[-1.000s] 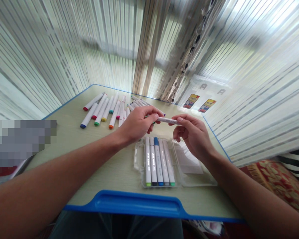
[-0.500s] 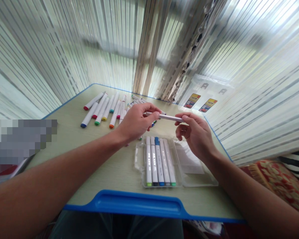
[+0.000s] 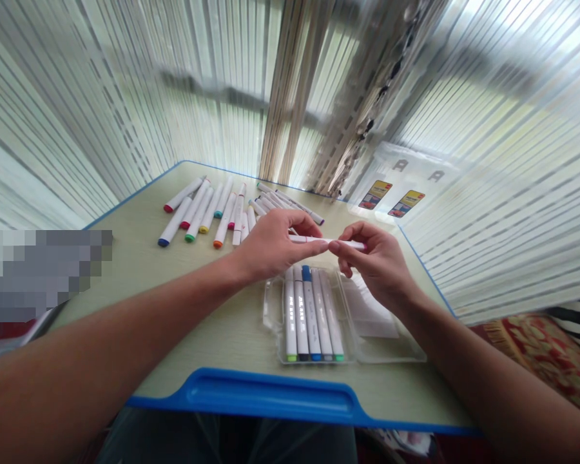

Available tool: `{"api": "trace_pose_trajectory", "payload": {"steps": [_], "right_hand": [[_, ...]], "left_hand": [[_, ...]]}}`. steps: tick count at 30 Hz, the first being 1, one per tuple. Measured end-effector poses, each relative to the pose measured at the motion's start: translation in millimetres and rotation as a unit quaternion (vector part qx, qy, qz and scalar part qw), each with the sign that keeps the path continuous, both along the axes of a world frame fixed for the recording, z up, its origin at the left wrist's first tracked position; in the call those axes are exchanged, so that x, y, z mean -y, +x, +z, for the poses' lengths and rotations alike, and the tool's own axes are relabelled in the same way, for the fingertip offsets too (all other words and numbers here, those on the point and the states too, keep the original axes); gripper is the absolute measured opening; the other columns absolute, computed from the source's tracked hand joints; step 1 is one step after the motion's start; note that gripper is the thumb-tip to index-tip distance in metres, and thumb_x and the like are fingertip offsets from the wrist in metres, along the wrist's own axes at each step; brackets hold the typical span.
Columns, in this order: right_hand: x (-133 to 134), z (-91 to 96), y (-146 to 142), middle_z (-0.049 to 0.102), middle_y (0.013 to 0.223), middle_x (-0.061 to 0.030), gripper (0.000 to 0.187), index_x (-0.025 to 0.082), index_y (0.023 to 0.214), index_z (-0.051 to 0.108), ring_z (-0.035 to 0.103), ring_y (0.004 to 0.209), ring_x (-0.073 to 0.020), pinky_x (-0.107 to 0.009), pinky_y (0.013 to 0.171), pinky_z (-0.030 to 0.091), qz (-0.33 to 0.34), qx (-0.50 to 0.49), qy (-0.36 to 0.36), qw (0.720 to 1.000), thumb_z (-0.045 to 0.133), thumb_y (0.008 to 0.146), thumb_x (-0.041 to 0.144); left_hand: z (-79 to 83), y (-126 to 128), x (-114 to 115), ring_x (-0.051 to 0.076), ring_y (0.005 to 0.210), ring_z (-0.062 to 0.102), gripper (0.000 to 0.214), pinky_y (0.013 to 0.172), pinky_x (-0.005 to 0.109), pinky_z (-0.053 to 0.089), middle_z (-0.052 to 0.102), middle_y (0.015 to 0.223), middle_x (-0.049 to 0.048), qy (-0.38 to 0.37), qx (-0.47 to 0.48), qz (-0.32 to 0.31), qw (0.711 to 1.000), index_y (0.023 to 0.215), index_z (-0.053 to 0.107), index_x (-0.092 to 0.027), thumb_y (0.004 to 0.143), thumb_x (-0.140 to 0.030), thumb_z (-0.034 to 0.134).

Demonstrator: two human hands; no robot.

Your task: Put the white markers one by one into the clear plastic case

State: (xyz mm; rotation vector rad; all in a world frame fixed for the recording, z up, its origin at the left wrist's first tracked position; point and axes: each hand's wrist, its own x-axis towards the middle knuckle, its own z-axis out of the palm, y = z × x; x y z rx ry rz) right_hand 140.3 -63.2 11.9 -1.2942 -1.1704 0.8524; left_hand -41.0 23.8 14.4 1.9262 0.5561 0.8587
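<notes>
lowered since before, both left hand [image 3: 270,245] and right hand [image 3: 379,264] pinch slim white marker [image 3: 319,240].

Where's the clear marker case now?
Head view: the case sits on the table right of centre, just below the left hand and right hand, five markers inside.

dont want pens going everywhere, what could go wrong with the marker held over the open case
1. The left hand and right hand pinch the marker only at the fingertips above the clear case; a slip would likely drop it onto the markers in the case.
2. The loose markers lie unrestrained on the table, some near its far edge; a nudge might roll them off.
</notes>
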Motion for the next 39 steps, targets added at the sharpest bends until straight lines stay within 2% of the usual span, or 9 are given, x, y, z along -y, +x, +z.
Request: {"api": "trace_pose_trajectory", "payload": {"steps": [3, 7, 9, 12, 16, 20, 27, 32, 39], "right_hand": [[-1.4, -0.9, 1.0, 0.059, 0.05, 0.0054, 0.042, 0.018, 0.078, 0.063, 0.053, 0.04, -0.0085, -0.019, 0.038, 0.041, -0.011, -0.007, 0.006, 1.0, 0.095, 0.061, 0.039], [-3.9, -0.6, 2.5, 0.06, 0.059, 0.0047, 0.034, 0.017, 0.078, 0.065, 0.052, 0.041, -0.0069, -0.019, 0.037, 0.039, -0.026, -0.045, 0.016, 0.998, 0.089, 0.07, 0.041], [-4.7, 0.5, 2.8, 0.061, 0.065, 0.0034, 0.033, 0.017, 0.077, 0.066, 0.052, 0.041, -0.0061, -0.02, 0.036, 0.038, -0.035, -0.064, 0.019, 0.997, 0.086, 0.073, 0.043], [-5.1, 2.1, 3.1, 0.063, 0.07, 0.0023, 0.031, 0.018, 0.081, 0.068, 0.052, 0.042, -0.0057, -0.02, 0.036, 0.038, -0.043, -0.086, 0.016, 0.995, 0.082, 0.076, 0.045], [-5.4, 3.0, 4.5, 0.063, 0.073, 0.0018, 0.025, 0.018, 0.087, 0.07, 0.052, 0.042, -0.0059, -0.021, 0.036, 0.039, -0.056, -0.116, 0.009, 0.992, 0.078, 0.08, 0.041], [-6.7, 2.7, 7.0, 0.062, 0.071, 0.0024, 0.022, 0.018, 0.087, 0.07, 0.051, 0.041, -0.0053, -0.019, 0.035, 0.037, -0.069, -0.14, 0.004, 0.988, 0.079, 0.08, 0.037], [-7.6, 1.9, 7.1, 0.056, 0.063, 0.0057, 0.024, 0.018, 0.086, 0.071, 0.049, 0.04, -0.0047, -0.018, 0.034, 0.036, -0.067, -0.16, 0.002, 0.985, 0.082, 0.077, 0.037], [-6.8, 2.1, 3.9, 0.059, 0.06, 0.0049, 0.031, 0.017, 0.086, 0.074, 0.047, 0.038, -0.0047, -0.017, 0.033, 0.035, -0.044, -0.14, 0.007, 0.989, 0.086, 0.072, 0.042], [-4.9, -2.4, 3.4, 0.067, 0.059, 0.001, 0.024, 0.016, 0.084, 0.077, 0.051, 0.039, -0.0056, -0.018, 0.038, 0.042, 0.0, -0.081, 0.019, 0.997, 0.085, 0.077, 0.038]], "left_hand": [[-0.3, 0.5, 0.2, 0.015, 0.081, 0.068, 0.025, 0.075, 0.028, 0.056, 0.075, 0.091, 0.0082, -0.016, 0.021, 0.001, 1.0, 0.09, 0.074, -0.011, 0.082, -0.034, 0.078], [0.4, 1.6, -1.1, 0.009, 0.057, 0.058, 0.023, 0.052, 0.021, 0.048, 0.074, 0.087, 0.0077, -0.049, 0.025, 0.012, 0.998, 0.099, 0.073, -0.01, 0.088, -0.031, 0.07], [0.0, 2.2, -3.2, 0.007, 0.052, 0.054, 0.023, 0.047, 0.02, 0.045, 0.073, 0.084, 0.0069, -0.064, 0.037, 0.015, 0.997, 0.099, 0.072, -0.01, 0.092, -0.031, 0.066], [-0.3, 3.1, -6.1, 0.007, 0.052, 0.053, 0.022, 0.047, 0.02, 0.046, 0.071, 0.082, 0.0063, -0.091, 0.063, 0.016, 0.994, 0.097, 0.071, -0.011, 0.095, -0.03, 0.06], [3.4, 3.8, -5.3, 0.008, 0.05, 0.054, 0.023, 0.049, 0.022, 0.048, 0.07, 0.081, 0.0069, -0.181, 0.088, 0.022, 0.979, 0.104, 0.069, -0.01, 0.099, -0.02, 0.049], [8.3, 4.0, -2.2, 0.007, 0.049, 0.054, 0.024, 0.051, 0.022, 0.049, 0.071, 0.082, 0.0072, -0.235, 0.106, 0.018, 0.966, 0.108, 0.068, -0.01, 0.098, -0.015, 0.047], [5.4, 3.5, -4.5, 0.006, 0.05, 0.053, 0.021, 0.05, 0.02, 0.048, 0.071, 0.083, 0.0061, -0.18, 0.11, 0.024, 0.977, 0.105, 0.07, -0.01, 0.096, -0.016, 0.052], [2.1, 3.2, -8.1, 0.005, 0.049, 0.052, 0.015, 0.048, 0.019, 0.046, 0.07, 0.08, 0.0045, -0.147, 0.106, 0.044, 0.983, 0.1, 0.07, -0.01, 0.093, -0.018, 0.059], [3.6, 0.3, -7.0, 0.007, 0.051, 0.053, 0.012, 0.048, 0.019, 0.045, 0.061, 0.067, -0.0007, -0.105, 0.078, 0.048, 0.99, 0.089, 0.068, -0.011, 0.087, -0.023, 0.07]]}}
